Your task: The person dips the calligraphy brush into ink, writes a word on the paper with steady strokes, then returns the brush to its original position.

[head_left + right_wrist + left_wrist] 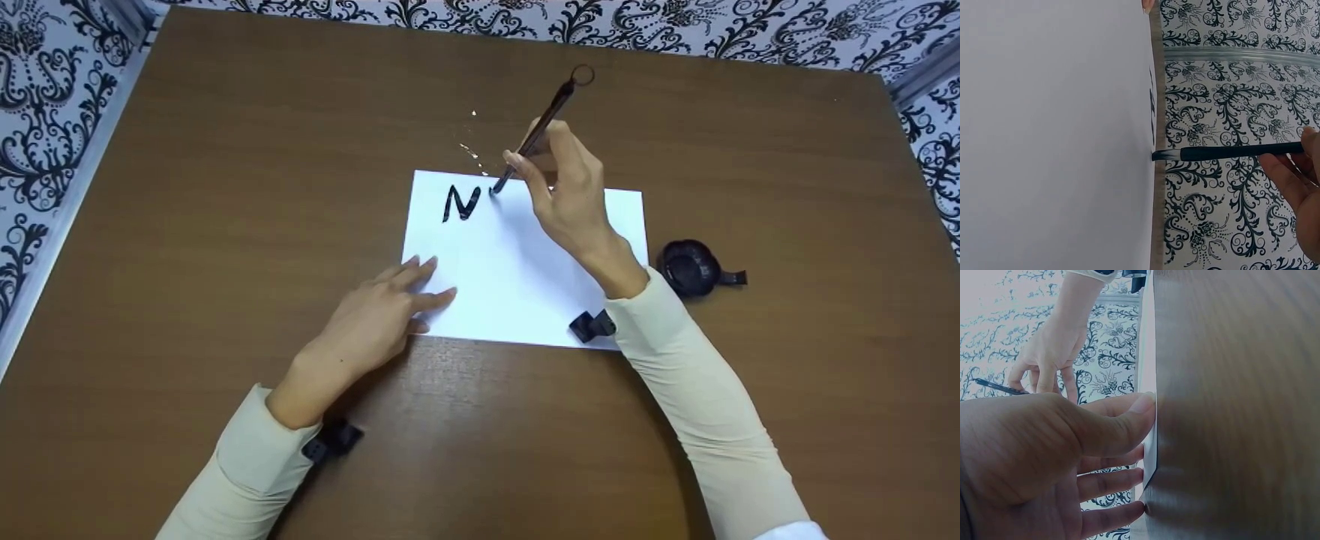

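Note:
A white sheet of paper (510,270) lies on the brown table, bearing a black painted letter N (461,203) near its upper left. My right hand (574,191) pinches a dark paintbrush (544,124) that has a loop at its top end. In the right wrist view the brush's inked bristles (1166,154) touch the paper. A small dark mark shows under the tip, just right of the N. My left hand (382,307) rests with spread fingers on the paper's lower left edge; in the left wrist view its thumb and fingertips touch the sheet.
A small black dish with a handle (690,268) stands right of the paper, beside my right forearm. Shiny specks (472,154) lie on the table (300,150) above the sheet. Patterned black-and-white covering (480,16) surrounds the table's far and side edges.

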The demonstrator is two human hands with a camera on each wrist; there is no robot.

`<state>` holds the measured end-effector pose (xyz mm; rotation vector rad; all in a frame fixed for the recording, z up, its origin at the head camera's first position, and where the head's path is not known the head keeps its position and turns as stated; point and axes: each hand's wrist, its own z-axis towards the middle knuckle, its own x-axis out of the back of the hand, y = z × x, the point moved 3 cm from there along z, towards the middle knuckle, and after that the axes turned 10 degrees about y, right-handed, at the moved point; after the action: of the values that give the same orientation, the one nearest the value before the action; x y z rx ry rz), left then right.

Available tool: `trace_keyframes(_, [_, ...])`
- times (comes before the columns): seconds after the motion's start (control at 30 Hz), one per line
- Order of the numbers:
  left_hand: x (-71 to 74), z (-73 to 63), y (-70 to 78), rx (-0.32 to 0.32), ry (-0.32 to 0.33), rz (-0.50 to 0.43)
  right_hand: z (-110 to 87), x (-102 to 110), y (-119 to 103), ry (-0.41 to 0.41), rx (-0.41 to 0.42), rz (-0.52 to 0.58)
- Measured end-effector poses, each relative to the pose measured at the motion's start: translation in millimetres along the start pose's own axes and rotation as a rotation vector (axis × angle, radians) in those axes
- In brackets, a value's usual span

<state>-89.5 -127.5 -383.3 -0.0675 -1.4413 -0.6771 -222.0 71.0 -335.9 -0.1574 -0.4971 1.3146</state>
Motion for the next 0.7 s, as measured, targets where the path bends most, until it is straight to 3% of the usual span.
trace_keyframes(0.5, [-0.9, 0.5, -0.1, 0.017, -0.016, 0.007, 1.3, 1.9, -4.3, -0.088, -0.046, -0.034])
trace_keyframes(0.7, [0.5, 0.8, 0.8, 0.023, -0.022, 0.014, 3.7, 4.2, -5.3, -0.118, -0.108, -0.033])
